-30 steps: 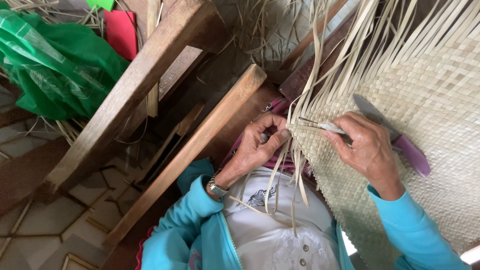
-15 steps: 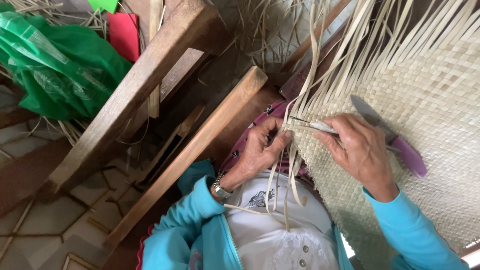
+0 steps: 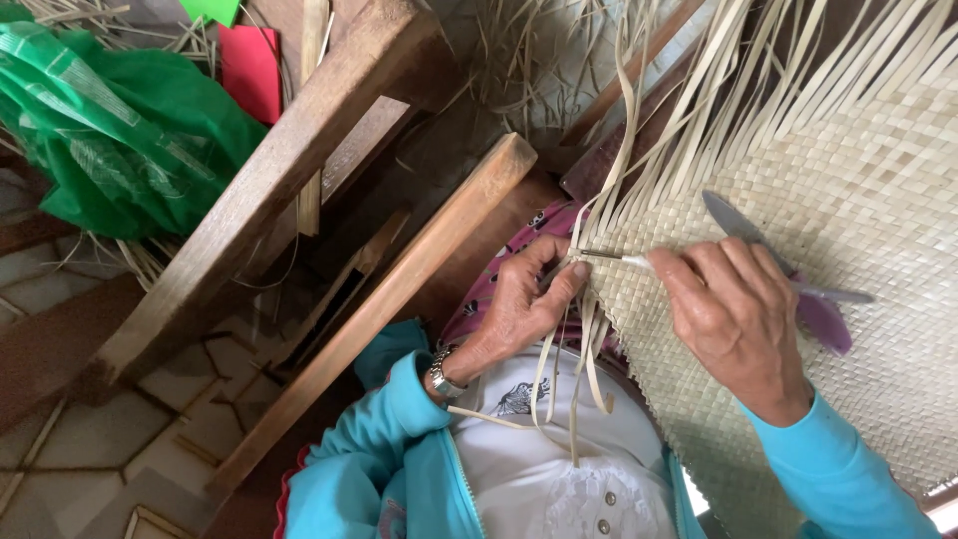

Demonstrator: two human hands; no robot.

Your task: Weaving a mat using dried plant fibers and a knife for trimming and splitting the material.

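Nearest the camera: white shirt front with two buttons, turquoise jacket (image 3: 394,469) open over it. A few loose pale strips (image 3: 582,384) hang down across the shirt.

Left hand (image 3: 519,304), wristwatch (image 3: 442,379) on the wrist, is closed in a pinch on the strip ends at the edge of the woven mat (image 3: 858,180); thumb and fingertips meet right where the strips leave the weave.

Right hand (image 3: 738,319) rests on top of the mat, fingers curled shut around a thin metal tool (image 3: 604,257). The tool's tip points left and touches the mat edge just beside the left fingertips. A knife (image 3: 773,265) with a grey blade and purple handle lies partly under this hand (whether it is gripped or only covered, cannot tell).

The mat slopes from the lap up to the right; unwoven strips fan out from its upper edge.

Further left: two slanting wooden beams (image 3: 289,170), tiled floor (image 3: 90,469) below them.

Farthest: a green plastic bag (image 3: 110,130), a red sheet (image 3: 249,70), and scattered straw along the top.
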